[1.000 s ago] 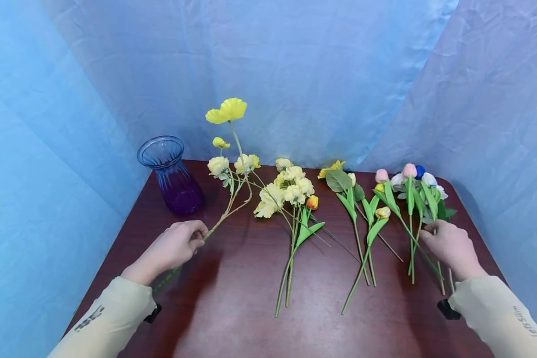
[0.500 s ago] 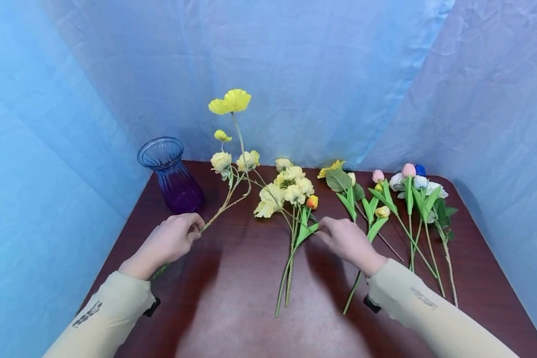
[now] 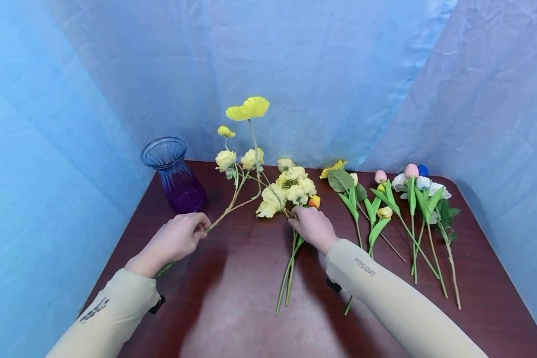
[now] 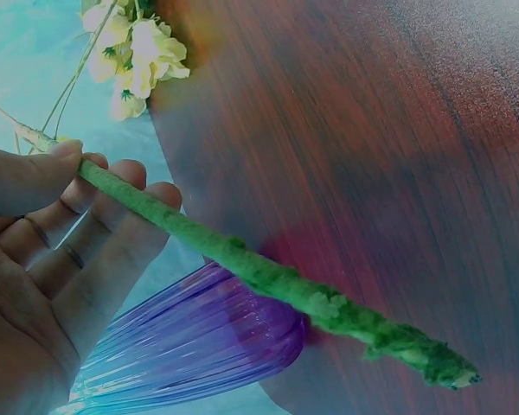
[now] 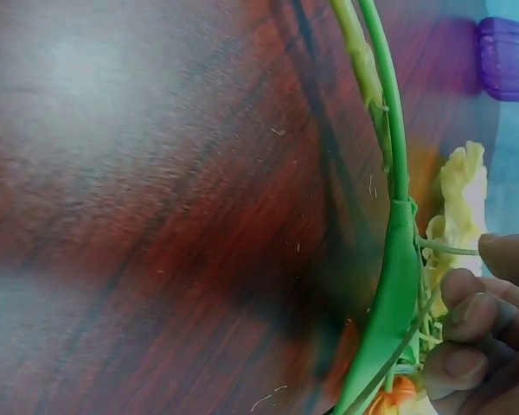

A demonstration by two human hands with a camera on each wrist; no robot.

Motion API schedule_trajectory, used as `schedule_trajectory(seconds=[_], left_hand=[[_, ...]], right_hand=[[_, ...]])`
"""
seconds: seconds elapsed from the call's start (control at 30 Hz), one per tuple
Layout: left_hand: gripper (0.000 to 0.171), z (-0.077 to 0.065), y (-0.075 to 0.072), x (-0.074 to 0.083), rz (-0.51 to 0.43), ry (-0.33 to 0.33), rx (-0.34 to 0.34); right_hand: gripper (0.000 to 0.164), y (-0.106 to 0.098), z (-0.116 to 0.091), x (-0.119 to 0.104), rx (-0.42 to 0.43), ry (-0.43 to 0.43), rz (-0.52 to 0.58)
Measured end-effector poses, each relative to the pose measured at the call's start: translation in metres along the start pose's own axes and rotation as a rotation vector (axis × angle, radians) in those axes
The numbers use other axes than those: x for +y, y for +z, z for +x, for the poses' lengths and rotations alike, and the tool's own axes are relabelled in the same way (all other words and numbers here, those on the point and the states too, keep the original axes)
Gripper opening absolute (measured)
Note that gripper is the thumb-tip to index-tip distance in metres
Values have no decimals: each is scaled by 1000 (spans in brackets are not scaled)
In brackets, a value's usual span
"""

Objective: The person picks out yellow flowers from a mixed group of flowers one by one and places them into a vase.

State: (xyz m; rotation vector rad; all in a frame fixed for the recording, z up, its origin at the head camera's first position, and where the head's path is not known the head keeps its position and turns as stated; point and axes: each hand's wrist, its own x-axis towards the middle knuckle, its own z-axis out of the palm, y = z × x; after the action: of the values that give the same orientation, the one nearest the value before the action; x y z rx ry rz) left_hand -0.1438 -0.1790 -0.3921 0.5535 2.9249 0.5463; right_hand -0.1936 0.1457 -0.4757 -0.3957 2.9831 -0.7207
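Note:
My left hand [image 3: 179,238] pinches the stem of a yellow flower spray [image 3: 232,205], with a big yellow poppy-like bloom and paler blossoms, held above the table. In the left wrist view, the stem's fuzzy green lower end [image 4: 329,307] sticks out past the fingers. My right hand [image 3: 312,226] is at the pale yellow bunch [image 3: 295,184], fingers curled and thumb touching a thin stem [image 5: 450,250]. Beside it lies an orange tulip [image 3: 314,201], partly covered by the hand. Left of the spray stands a blue-purple glass vase [image 3: 179,184].
Right of the bunch lie yellow tulips [image 3: 385,212] and a yellow flower [image 3: 333,170] with broad leaves. Pink tulips [image 3: 411,171], white blooms and a blue one lie at the table's [image 3: 241,308] far right. Blue curtains [image 3: 295,74] enclose the back and sides.
My right hand has moved left from the flowers at the far right to the pale yellow bunch. The spray in my left hand has shifted slightly right.

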Motion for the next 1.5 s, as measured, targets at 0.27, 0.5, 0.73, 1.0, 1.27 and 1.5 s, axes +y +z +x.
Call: schedule_trajectory(seconds=[0.27, 0.5, 0.73, 1.0, 1.27, 1.5], left_hand=[[14, 0, 3, 1, -12, 1, -11], [13, -1, 5, 0, -7, 19, -2], [12, -3, 6, -5, -17, 11, -6], [12, -5, 6, -15, -41, -58, -21], [12, -11, 2, -26, -63, -77, 21], [16, -13, -12, -19, -54, -58, 124]], right_hand=[[15, 5, 15, 1, -28, 25, 65], [7, 10, 18, 6, -54, -12, 138], [8, 9, 13, 9, -18, -3, 157], [8, 8, 10, 10, -18, -7, 180], [14, 4, 9, 9, -49, 64, 205], [14, 5, 8, 9, -43, 136, 120]])
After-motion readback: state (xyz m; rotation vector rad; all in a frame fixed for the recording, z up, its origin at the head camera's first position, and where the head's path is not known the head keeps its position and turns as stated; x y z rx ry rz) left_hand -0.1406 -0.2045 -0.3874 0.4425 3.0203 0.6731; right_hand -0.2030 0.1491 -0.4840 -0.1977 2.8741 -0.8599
